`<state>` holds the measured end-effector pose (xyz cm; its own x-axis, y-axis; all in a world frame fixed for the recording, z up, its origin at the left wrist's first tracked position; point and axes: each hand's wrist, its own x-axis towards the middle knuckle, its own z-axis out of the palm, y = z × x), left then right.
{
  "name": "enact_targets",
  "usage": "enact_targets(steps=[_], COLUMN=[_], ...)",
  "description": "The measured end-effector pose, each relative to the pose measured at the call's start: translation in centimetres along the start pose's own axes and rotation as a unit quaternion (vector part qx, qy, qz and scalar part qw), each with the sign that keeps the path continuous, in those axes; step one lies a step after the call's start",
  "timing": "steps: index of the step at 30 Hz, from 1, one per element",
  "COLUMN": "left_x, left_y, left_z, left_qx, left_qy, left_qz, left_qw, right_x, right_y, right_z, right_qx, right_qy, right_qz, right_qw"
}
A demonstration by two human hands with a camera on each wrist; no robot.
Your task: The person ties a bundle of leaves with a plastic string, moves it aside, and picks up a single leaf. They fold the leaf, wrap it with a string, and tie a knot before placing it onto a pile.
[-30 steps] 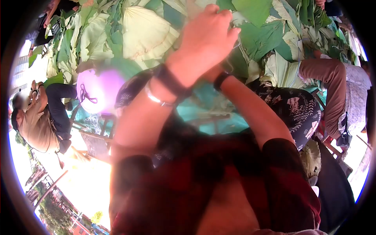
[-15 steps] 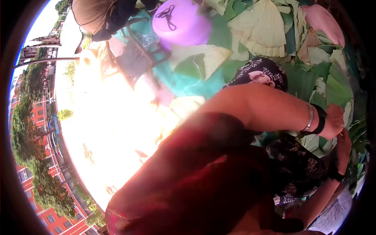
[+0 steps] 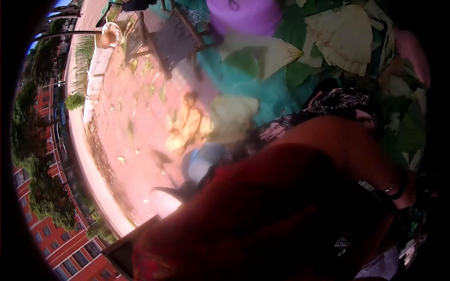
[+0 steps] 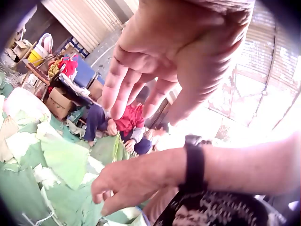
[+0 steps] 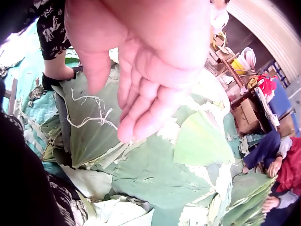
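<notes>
My left hand [image 4: 164, 61] hangs over the leaves in the left wrist view, palm showing, fingers loosely bent and holding nothing. Below it, my right hand [image 4: 136, 181], with a dark wristband, is low over the leaf pile. In the right wrist view my right hand [image 5: 146, 80] has its fingers long and side by side, thumb apart. A thin white string [image 5: 102, 117] lies on a large green leaf [image 5: 87, 141] right by those fingertips. More broad, fan-shaped leaves [image 5: 160, 176] overlap around it. In the head view my left hand [image 3: 405, 194] is in shadow and my right is hidden.
A person in red [image 4: 128, 120] sits across the pile, holding folded leaves [image 5: 249, 197]. Cardboard boxes [image 5: 247, 115] stand behind. A wooden chair [image 3: 176, 44], a turquoise sheet [image 3: 276, 89] and a purple rounded thing [image 3: 243, 16] are at the side.
The head view has swung left, bringing paving and buildings into view and shifting my hands to the dim right edge. The picture has darkened, showing the pavement more clearly.
</notes>
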<state>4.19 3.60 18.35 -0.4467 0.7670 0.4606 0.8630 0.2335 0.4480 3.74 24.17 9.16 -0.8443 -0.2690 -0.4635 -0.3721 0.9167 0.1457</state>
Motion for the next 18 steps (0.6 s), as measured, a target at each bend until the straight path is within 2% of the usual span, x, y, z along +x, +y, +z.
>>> enact_targets(steps=[1,2,3,4,5,6,7,8,10,11,12,13,15,16,17,18], left_x=[2.7,6.9,5.1,2.1,-2.5,-6.6,-11.0,-15.7,-27.1,-33.9,-40.8,-48.0,-59.4,-61.1,-62.2,-62.2], left_y=[-1.3,-3.4,-3.3,-4.3,-5.3,-8.0,-11.2,-14.6,-22.0,-25.1,-27.7,-28.1,-27.7,-25.8,-23.6,-21.2], left_z=[2.3,6.2,1.7,-2.6,-8.7,-12.9,-15.8,-17.8,-17.5,-15.7,-13.3,-9.8,-3.5,-3.8,-3.4,-2.5], left_qx=[0.203,0.396,0.318,0.166,0.051,-0.01,-0.056,-0.094,-0.121,-0.123,-0.033,0.027,0.06,0.0,-0.061,-0.062], left_qy=[0.11,0.212,0.256,0.282,0.305,0.321,0.336,0.346,0.332,0.292,0.216,0.205,0.106,0.045,-0.013,0.031], left_qz=[0.021,0.04,0.036,0.032,0.025,-0.01,-0.059,-0.122,-0.319,-0.456,-0.537,-0.634,-0.737,-0.745,-0.747,-0.787], left_qw=[0.973,0.893,0.912,0.944,0.951,0.947,0.938,0.925,0.88,0.832,0.815,0.745,0.665,0.665,0.662,0.613], right_x=[0.4,0.6,0.8,1.0,0.6,0.0,-0.7,-1.3,-2.2,-2.6,-3.1,-3.5,-4.9,-5.1,-4.8,-4.4], right_y=[0.1,0.2,0.6,1.1,1.3,-0.4,-1.5,-1.3,0.0,0.5,1.2,1.8,3.8,3.9,4.3,4.3], right_z=[0.5,1.0,1.8,2.5,2.8,1.6,0.3,0.7,1.9,2.3,3.1,4.0,6.2,6.3,6.2,5.6], right_qx=[-0.017,-0.038,-0.06,-0.089,-0.084,-0.066,0.026,0.034,0.048,0.06,0.072,0.085,0.075,0.07,0.044,0.017], right_qy=[-0.004,-0.011,-0.017,-0.028,-0.026,-0.018,-0.016,-0.014,-0.009,-0.017,-0.025,-0.033,0.002,0.024,-0.044,-0.111], right_qz=[-0.006,-0.015,-0.024,-0.035,-0.038,-0.04,-0.024,-0.02,-0.016,-0.008,0.0,0.008,-0.05,-0.075,-0.058,-0.04], right_qw=[1.0,0.999,0.998,0.995,0.995,0.997,0.999,0.999,0.999,0.998,0.997,0.996,0.996,0.994,0.996,0.993])
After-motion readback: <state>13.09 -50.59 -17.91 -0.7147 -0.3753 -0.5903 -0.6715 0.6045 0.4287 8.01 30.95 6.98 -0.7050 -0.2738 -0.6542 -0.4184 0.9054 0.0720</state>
